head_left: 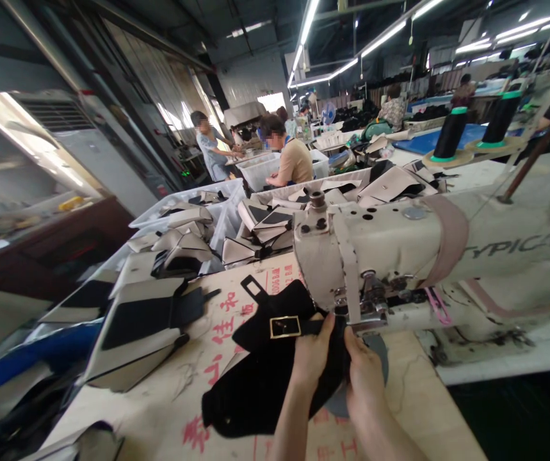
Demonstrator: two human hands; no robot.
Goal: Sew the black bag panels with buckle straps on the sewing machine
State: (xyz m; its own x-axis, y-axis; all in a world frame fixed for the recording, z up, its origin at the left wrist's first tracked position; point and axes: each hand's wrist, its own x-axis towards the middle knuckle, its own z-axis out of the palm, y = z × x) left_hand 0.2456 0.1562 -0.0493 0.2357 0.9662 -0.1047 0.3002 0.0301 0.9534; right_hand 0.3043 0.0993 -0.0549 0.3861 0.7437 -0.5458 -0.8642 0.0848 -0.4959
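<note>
A black fabric piece (260,390) with a strap and a gold rectangular buckle (285,327) lies spread on the wooden table under my arms. My left hand (314,349) pinches the piece near the strap, right of the buckle. Across its right edge, my right hand (363,365) grips the same piece with the thumb up. Both hands are just in front of the needle area of a cream sewing machine (380,243). Its presser foot is hard to make out, and my fingertips are partly hidden behind the fabric.
Left on the table (198,365) stands a beige and black sewn piece (140,320). Behind are white plastic bins (226,214) heaped with similar pieces. Black thread cones (450,137) stand at the right. Co-workers (296,160) are farther back.
</note>
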